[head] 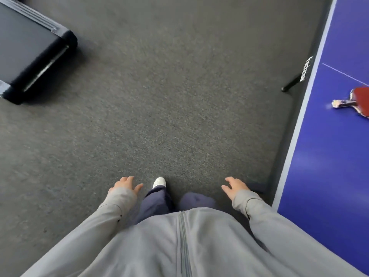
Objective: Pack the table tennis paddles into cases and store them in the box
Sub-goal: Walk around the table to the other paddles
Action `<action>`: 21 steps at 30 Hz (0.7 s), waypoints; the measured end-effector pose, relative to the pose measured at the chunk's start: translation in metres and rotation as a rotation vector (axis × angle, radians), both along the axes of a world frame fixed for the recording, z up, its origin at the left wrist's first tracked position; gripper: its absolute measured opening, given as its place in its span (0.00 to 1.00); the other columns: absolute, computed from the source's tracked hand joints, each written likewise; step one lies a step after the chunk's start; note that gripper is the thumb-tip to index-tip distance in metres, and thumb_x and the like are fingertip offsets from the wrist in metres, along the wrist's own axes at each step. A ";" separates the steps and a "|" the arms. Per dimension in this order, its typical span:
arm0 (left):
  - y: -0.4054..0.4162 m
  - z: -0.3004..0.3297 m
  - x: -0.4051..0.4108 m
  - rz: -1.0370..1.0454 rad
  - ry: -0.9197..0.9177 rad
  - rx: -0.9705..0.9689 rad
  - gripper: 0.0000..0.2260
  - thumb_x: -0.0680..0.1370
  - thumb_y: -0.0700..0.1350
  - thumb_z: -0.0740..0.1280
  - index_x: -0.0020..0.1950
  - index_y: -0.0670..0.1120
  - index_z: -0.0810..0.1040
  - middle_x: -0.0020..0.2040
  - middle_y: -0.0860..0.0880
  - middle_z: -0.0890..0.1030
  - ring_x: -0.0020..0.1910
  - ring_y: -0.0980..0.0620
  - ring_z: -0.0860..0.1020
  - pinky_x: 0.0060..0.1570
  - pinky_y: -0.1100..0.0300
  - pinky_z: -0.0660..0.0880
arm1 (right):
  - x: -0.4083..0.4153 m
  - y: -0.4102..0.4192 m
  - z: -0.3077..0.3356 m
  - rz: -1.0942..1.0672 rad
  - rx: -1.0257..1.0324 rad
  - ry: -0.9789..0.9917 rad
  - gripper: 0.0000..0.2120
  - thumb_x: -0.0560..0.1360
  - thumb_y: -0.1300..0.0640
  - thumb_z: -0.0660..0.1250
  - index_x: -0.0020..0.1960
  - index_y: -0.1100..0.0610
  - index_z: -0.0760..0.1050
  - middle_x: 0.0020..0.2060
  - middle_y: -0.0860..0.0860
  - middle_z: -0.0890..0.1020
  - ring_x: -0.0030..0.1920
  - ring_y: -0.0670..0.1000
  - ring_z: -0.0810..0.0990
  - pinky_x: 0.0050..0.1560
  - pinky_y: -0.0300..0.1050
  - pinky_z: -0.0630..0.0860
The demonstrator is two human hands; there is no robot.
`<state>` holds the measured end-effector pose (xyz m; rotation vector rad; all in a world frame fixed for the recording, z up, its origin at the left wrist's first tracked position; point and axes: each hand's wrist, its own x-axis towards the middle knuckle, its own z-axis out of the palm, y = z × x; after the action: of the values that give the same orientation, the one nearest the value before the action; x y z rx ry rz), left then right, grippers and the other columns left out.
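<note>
At the far left, on the grey carpet (159, 96), sits a dark box-like object (30, 52), blurred, its edge trimmed with pale strips. Moving across, the person stands over the carpet in a grey zip jacket (179, 246) and navy trousers, one white shoe (159, 182) poking forward. The left hand (124, 184) hangs low beside the leg, fingers loose and spread, holding nothing. The right hand (235, 186) mirrors it on the other side, fingers relaxed, empty too. And over on the right, there's the blue counter (319, 156), white-edged, with a red-faced paddle (357, 100) lying flat on it, handle pointing toward the counter's edge, well apart from both hands.
</note>
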<state>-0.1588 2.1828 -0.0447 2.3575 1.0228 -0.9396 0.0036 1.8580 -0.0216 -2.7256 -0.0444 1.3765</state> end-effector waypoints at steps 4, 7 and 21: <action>0.025 0.013 0.078 -0.215 -0.054 0.019 0.25 0.79 0.59 0.57 0.72 0.49 0.64 0.71 0.48 0.67 0.68 0.46 0.67 0.65 0.51 0.65 | 0.035 0.038 0.008 -0.036 0.058 -0.071 0.22 0.79 0.49 0.59 0.71 0.56 0.64 0.67 0.57 0.68 0.67 0.58 0.69 0.66 0.48 0.66; 0.025 0.019 0.135 -0.352 -0.067 0.000 0.26 0.79 0.60 0.56 0.73 0.49 0.63 0.71 0.49 0.67 0.69 0.47 0.66 0.65 0.50 0.64 | 0.064 0.060 0.013 -0.072 0.092 -0.099 0.23 0.79 0.48 0.59 0.71 0.55 0.64 0.68 0.55 0.68 0.67 0.57 0.69 0.67 0.48 0.65; -0.032 0.047 0.391 -0.702 -0.072 0.020 0.27 0.79 0.61 0.54 0.73 0.48 0.61 0.72 0.48 0.65 0.70 0.47 0.64 0.67 0.50 0.62 | 0.231 0.040 0.017 -0.170 0.088 -0.159 0.21 0.79 0.45 0.56 0.70 0.52 0.63 0.67 0.53 0.68 0.68 0.55 0.66 0.65 0.53 0.65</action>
<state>0.2317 2.1503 0.0022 2.7900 0.1483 -1.0530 0.2344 1.8981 -0.0043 -2.6881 0.1115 1.0863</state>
